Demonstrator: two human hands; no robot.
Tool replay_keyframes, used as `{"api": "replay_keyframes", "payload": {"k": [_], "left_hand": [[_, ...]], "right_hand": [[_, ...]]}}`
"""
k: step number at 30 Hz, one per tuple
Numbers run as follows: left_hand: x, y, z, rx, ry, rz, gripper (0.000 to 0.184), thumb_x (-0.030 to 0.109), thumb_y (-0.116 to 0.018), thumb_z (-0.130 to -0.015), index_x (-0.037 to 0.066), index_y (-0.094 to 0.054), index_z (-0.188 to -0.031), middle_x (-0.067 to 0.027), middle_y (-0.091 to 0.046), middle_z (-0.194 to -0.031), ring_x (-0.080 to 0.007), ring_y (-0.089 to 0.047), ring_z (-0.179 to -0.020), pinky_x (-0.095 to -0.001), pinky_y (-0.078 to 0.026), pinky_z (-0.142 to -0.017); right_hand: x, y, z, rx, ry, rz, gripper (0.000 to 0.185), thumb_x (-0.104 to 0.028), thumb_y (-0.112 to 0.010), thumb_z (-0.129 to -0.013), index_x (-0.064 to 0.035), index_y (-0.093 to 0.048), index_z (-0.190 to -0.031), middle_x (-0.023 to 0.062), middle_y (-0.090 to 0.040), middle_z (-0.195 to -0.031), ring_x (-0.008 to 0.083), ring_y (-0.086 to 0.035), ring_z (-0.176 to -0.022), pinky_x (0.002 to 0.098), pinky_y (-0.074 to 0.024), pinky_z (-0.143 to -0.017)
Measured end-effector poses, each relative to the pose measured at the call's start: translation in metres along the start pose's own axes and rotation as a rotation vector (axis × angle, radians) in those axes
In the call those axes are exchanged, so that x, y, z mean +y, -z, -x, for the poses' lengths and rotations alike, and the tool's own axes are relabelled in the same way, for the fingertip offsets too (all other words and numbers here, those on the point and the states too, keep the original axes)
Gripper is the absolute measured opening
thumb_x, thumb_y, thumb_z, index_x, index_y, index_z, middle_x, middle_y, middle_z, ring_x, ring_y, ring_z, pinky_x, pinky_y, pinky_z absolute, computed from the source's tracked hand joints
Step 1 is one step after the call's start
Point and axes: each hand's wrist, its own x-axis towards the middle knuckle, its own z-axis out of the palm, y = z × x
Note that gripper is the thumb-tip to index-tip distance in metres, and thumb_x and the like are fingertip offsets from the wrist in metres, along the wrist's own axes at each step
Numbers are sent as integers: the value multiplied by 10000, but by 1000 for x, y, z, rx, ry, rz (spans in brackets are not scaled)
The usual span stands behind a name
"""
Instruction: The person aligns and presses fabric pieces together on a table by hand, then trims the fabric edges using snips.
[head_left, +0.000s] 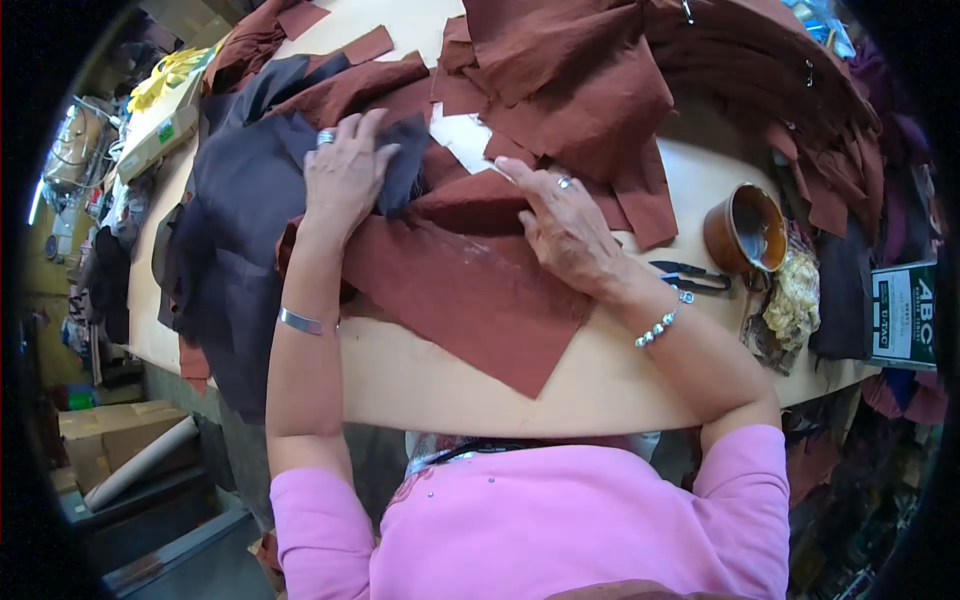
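My left hand (pixel 345 175) lies palm down on dark navy fabric (pixel 245 190), where it borders the rust-brown cloth. Its fingers are spread and hold nothing. To the right, my right hand (pixel 565 215) is over rust-brown cloth (pixel 480 300), index finger extended toward a white piece (pixel 463 140). The other fingers of that hand are partly curled, with nothing visible between them. One brown piece reaches toward the table's front edge with a pointed corner. A larger heap of brown cloth (pixel 570 80) rises just beyond my right hand.
Black thread snips (pixel 690 276) lie on the table (pixel 440 385) right of my right wrist. Past them stand a brown cup (pixel 722 232) and a crumpled yellowish bundle (pixel 795 295). A green ABC box (pixel 903 315) is far right; a cardboard box (pixel 120 440) sits low left.
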Motion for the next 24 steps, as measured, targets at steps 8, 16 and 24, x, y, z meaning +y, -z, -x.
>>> {"api": "replay_keyframes", "payload": {"k": [8,16,24], "left_hand": [[11,-41,-28,-200,-56,171,195,222,-536,-851,73,-525,-977,-124,-597,-968,-320,-613,-884,-438,-491,-758],[-3,-16,-23,317,-79,-60,195,75,-502,-802,101,-545,-991,-97,-591,-919,-278,-599,-843,-419,-476,-694],[70,22,76,3,-561,488,197,60,-608,-742,68,-559,-934,-89,-572,-928,-263,-562,-898,-377,-453,-805]], "right_hand": [[2,-1,4,-36,-2,-63,668,68,-566,-730,-56,-347,-1348,182,-535,-1132,368,-531,-938,419,-429,-840],[3,0,-3,-21,-97,-67,545,52,-468,-780,-81,-374,-1301,203,-610,-956,389,-574,-764,441,-461,-707],[6,12,-2,-121,-110,-25,666,44,-590,-759,-148,-349,-1349,176,-583,-1087,372,-567,-906,427,-447,-783]]}}
